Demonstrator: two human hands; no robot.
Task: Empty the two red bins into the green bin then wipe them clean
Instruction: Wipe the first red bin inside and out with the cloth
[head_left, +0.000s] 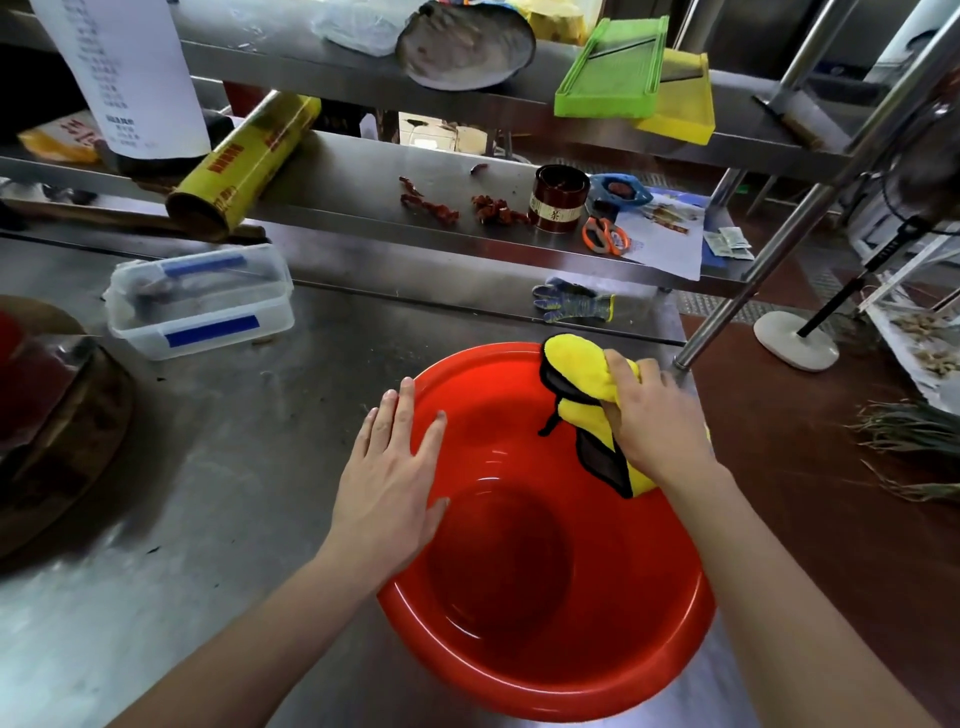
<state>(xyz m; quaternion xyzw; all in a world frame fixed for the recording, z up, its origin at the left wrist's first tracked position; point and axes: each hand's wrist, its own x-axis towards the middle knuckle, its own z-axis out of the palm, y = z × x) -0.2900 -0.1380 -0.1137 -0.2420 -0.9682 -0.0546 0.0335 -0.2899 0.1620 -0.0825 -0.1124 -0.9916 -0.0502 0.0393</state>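
Red bin: your red bin (545, 597) sits upright on the steel table (182, 519), near the table's right edge; its inside looks bare and glossy.
Left hand: your left hand (392, 467) lies flat with the fingers straight and spread, resting on the bin's left rim, fingertips reaching over the rim toward the inside.
Right hand: your right hand (657, 421) is curled around a yellow cloth (582, 384) with black edging, gripping it at the bin's far right rim.
Cloth: one bunched end stands up above the far rim, the other end hangs down against the inner wall below your hand.
Second red bin and green bin: neither can be made out in this view.
Table, far left: a clear lidded container (200, 301) with blue tape strips stands well apart from the bin; a round wooden block (62, 441) sits at the left edge.
Table, behind the bin: a knitted work glove (571, 301) lies near the back.
Lower shelf: a yellow film roll (244, 161), scattered dried chillies (457, 205), a dark round tin (558, 197) and orange scissors (605, 236).
Upper shelf: green and yellow trays (623, 78) stacked side by side.
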